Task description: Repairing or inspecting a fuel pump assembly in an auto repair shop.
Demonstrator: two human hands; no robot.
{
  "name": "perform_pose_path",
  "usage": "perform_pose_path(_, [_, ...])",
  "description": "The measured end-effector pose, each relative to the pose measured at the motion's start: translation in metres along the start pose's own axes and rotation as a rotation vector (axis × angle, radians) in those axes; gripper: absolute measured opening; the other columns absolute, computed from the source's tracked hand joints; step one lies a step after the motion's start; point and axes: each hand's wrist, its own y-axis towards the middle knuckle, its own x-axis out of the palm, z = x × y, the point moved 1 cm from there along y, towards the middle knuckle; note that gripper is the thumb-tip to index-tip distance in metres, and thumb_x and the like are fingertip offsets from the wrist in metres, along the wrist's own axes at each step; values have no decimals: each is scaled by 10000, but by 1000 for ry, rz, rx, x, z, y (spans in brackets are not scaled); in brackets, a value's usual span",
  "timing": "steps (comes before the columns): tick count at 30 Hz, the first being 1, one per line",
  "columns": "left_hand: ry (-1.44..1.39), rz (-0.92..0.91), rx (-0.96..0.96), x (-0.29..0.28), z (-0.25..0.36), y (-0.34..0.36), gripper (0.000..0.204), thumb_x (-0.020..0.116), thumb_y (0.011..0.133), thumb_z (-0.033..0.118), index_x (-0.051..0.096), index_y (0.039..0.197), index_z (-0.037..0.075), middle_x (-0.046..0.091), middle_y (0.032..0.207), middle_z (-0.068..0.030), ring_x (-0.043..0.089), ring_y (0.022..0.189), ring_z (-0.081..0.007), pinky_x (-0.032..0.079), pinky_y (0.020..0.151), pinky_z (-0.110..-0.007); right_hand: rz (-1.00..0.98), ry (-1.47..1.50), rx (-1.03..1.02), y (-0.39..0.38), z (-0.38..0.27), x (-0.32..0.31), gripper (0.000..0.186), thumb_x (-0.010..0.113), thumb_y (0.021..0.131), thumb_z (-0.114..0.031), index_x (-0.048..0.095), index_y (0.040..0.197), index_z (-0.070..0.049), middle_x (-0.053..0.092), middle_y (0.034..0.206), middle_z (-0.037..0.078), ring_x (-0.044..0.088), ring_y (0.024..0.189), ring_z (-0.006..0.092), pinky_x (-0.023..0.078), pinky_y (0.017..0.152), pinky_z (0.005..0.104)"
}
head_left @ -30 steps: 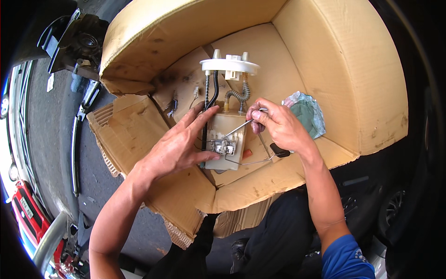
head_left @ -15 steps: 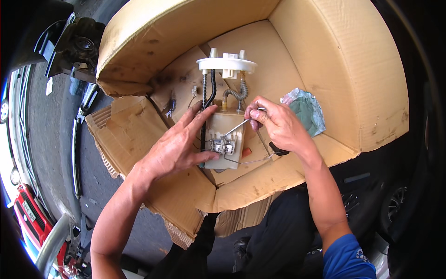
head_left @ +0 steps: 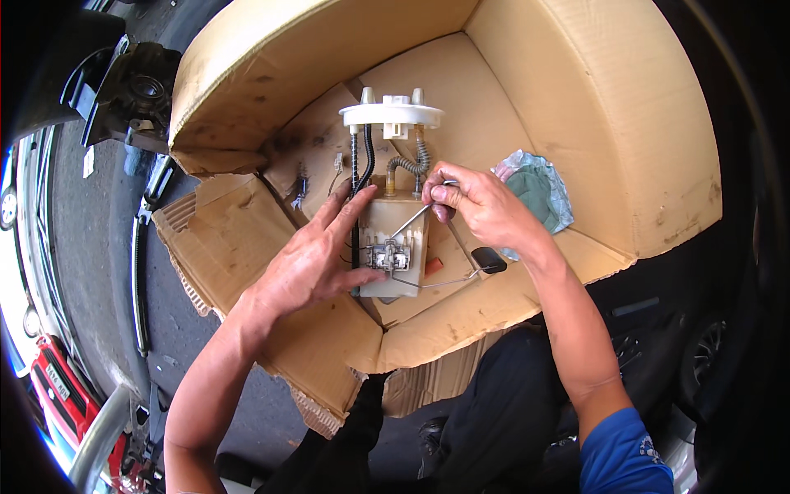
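A fuel pump module (head_left: 374, 212) with a white round flange (head_left: 378, 117) lies in a cardboard box. My left hand (head_left: 309, 255) rests over its left side with fingers spread, two fingertips by the black hose (head_left: 369, 156) and the thumb low on the housing. My right hand (head_left: 471, 202) pinches a thin metal rod-like tool (head_left: 410, 222). The tool's tip meets the level sender unit (head_left: 390, 256) on the module's front. A thin wire float arm (head_left: 440, 285) runs right from the sender to a black float (head_left: 490, 260).
The cardboard box (head_left: 568, 82) has tall walls around the work and a torn flap (head_left: 226, 222) at left. A green cloth in clear plastic (head_left: 539, 193) lies right of my right hand. A small orange-red piece (head_left: 434, 266) sits beside the module. A red car (head_left: 62, 387) stands at far left.
The module and box items appear slightly further left in view. My right hand and the tool have moved a little left too, and more of the black float shows. My left hand stays on the module.
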Motion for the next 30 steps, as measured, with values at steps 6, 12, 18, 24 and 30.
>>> perform_pose_path(6, [12, -4, -1, -1, 1, 1, 1080, 921, 828, 339, 300, 1669, 68, 345, 1637, -362, 464, 1459, -524, 439, 1219, -505, -17, 43, 2, 1, 5, -1, 170, 578, 1093, -166, 653, 1036, -24, 667, 755, 46, 649, 741, 150, 516, 719, 335])
perform_pose_path(12, [-64, -6, -32, 3, -3, 0, 1117, 941, 792, 424, 318, 1682, 167, 344, 1657, -338, 401, 1516, -514, 402, 1251, -523, -33, 72, 11, 1, 9, -1, 175, 580, 1095, -171, 656, 1035, -25, 676, 774, 43, 656, 759, 136, 522, 738, 328])
perform_pose_path(18, [22, -2, 19, 3, -2, -1, 1087, 911, 838, 357, 280, 1676, 75, 337, 1637, -373, 460, 1458, -531, 439, 1219, -510, -23, 79, -23, -1, 6, 0, 175, 574, 1093, -161, 659, 1052, -14, 692, 797, 57, 669, 766, 159, 526, 744, 338])
perform_pose_path(24, [-9, 28, 8, 5, -1, -2, 1092, 922, 817, 414, 308, 1667, 106, 357, 1632, -357, 439, 1479, -524, 429, 1226, -518, -34, -219, -5, -22, -23, -7, 182, 583, 1069, -144, 683, 1097, 5, 727, 871, 155, 717, 831, 304, 553, 785, 412])
perform_pose_path(30, [-31, 22, 16, 6, -4, 0, 1049, 941, 795, 418, 371, 1629, 136, 369, 1635, -327, 421, 1501, -507, 423, 1235, -523, 24, -480, -251, -33, -15, -1, 180, 643, 1038, -178, 696, 1090, -14, 730, 929, 189, 702, 929, 405, 555, 808, 497])
